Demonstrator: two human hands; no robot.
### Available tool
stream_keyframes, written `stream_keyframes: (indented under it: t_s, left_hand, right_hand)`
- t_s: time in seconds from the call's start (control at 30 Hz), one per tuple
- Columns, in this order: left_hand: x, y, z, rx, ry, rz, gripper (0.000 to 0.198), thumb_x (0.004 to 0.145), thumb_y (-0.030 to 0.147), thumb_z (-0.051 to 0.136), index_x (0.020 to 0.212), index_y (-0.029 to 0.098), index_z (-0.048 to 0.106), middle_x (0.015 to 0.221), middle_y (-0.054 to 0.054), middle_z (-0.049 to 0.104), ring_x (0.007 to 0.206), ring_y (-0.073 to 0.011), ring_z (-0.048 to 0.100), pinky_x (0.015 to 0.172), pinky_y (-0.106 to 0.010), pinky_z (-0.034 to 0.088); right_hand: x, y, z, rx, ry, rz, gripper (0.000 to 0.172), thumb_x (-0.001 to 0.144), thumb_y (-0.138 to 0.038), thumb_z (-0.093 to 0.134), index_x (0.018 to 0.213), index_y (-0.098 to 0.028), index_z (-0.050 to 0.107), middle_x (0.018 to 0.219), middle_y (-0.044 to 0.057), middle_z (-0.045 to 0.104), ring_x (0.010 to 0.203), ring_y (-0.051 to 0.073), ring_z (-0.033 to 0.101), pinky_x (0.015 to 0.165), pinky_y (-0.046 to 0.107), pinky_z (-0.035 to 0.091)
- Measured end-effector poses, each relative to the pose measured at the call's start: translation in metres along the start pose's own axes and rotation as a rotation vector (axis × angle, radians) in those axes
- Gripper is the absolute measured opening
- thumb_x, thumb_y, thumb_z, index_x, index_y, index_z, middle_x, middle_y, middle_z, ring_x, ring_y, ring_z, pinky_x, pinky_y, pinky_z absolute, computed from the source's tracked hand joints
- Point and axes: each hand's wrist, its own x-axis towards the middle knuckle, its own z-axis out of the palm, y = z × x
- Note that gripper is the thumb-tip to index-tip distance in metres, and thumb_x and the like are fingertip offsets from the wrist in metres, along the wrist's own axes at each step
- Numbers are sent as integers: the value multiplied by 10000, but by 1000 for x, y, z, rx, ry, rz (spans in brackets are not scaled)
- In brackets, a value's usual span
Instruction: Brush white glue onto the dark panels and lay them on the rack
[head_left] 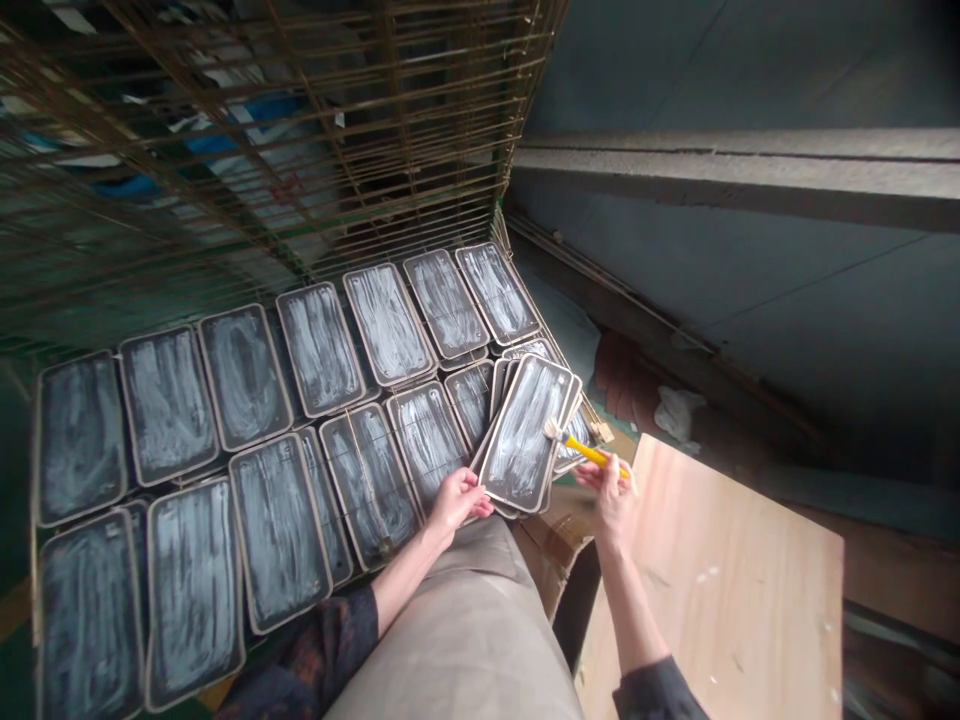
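My left hand point(455, 497) is closed on the lower edge of a small stack of dark rectangular plates point(525, 430), each smeared with white streaks and rimmed in pale wood colour. My right hand point(611, 490) grips a yellow-handled brush point(585, 450), whose bristles point(553, 430) rest at the right edge of the top plate. Many similar coated plates point(322, 350) lie in rows on a wire rack shelf point(34, 560) in front of me, to the left.
Wire rack shelves point(262, 120) stack up above the plates. A plywood board point(720, 590) lies at the lower right, a cardboard box point(555, 540) below the held plates. A concrete ledge point(735, 180) and a white rag point(679, 410) are to the right. My lap point(472, 630) fills the bottom centre.
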Motion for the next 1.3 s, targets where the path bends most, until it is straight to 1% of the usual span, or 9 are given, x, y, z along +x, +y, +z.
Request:
stream_keyframes:
  t_s: [0.13, 0.23, 0.37, 0.43, 0.7, 0.93, 1.07, 1.2, 1.3]
  left_hand:
    - [-2, 3, -1, -20, -17, -16, 335, 688, 343, 702, 775, 168, 431, 606, -20, 639, 536, -155, 659, 512, -240, 536]
    - [-3, 6, -1, -3, -17, -22, 341, 678, 325, 713, 772, 168, 426, 585, -12, 630, 515, -150, 650, 484, -228, 525]
    - [-2, 7, -1, 29, -11, -20, 310, 691, 284, 703, 771, 164, 429, 580, -20, 636, 501, -147, 645, 470, -222, 519]
    - [-2, 5, -1, 34, -3, -21, 298, 700, 278, 699, 778, 160, 436, 591, -32, 645, 508, -149, 648, 480, -228, 526]
    - [-3, 6, -3, -16, -25, -28, 302, 700, 262, 713, 782, 154, 444, 573, -24, 637, 515, -150, 652, 496, -232, 534]
    - [-1, 4, -4, 12, -21, -19, 281, 716, 232, 698, 790, 154, 438, 574, -18, 634, 504, -148, 648, 474, -226, 526]
    - [-2, 6, -2, 5, -18, -22, 247, 725, 197, 674, 787, 151, 439, 570, -20, 634, 498, -143, 644, 471, -220, 523]
    - [-6, 12, 2, 9, -8, -25, 237, 725, 184, 664, 774, 152, 435, 562, -19, 631, 479, -138, 634, 456, -219, 517]
    - [-8, 15, 5, 30, 19, -25, 247, 712, 190, 676, 761, 152, 437, 546, -11, 619, 464, -139, 627, 444, -223, 514]
  right_hand:
    - [-40, 10, -24, 21, 12, 180, 398, 776, -548, 593, 928, -182, 568, 614, -4, 674, 547, 184, 677, 475, 255, 546]
    - [-36, 7, -23, 41, -12, 237, 418, 757, -554, 614, 920, -171, 571, 611, 1, 673, 537, 179, 674, 457, 236, 535]
    - [-13, 0, -11, 81, 14, 115, 424, 763, -566, 598, 913, -170, 564, 613, -3, 672, 537, 169, 671, 475, 238, 536]
    - [-16, 2, -9, 59, -2, 88, 426, 764, -569, 595, 912, -171, 561, 606, -5, 667, 533, 172, 668, 479, 250, 539]
    - [-95, 10, -14, -44, -135, 188, 373, 806, -544, 565, 951, -200, 577, 641, 5, 674, 534, 192, 662, 487, 304, 558]
    - [-109, 8, 12, -73, -176, 147, 347, 829, -537, 533, 957, -216, 574, 649, -2, 679, 541, 181, 666, 508, 290, 561]
    - [-109, 8, -4, -127, -161, 122, 325, 829, -515, 548, 944, -212, 575, 636, 0, 673, 526, 179, 658, 499, 291, 556]
    - [-108, -1, -25, -191, -73, 55, 321, 834, -507, 547, 951, -211, 584, 651, 7, 679, 553, 182, 667, 539, 304, 565]
    - [-112, -9, -29, -233, -15, -12, 311, 838, -495, 549, 966, -215, 590, 687, 18, 691, 607, 189, 682, 564, 299, 564]
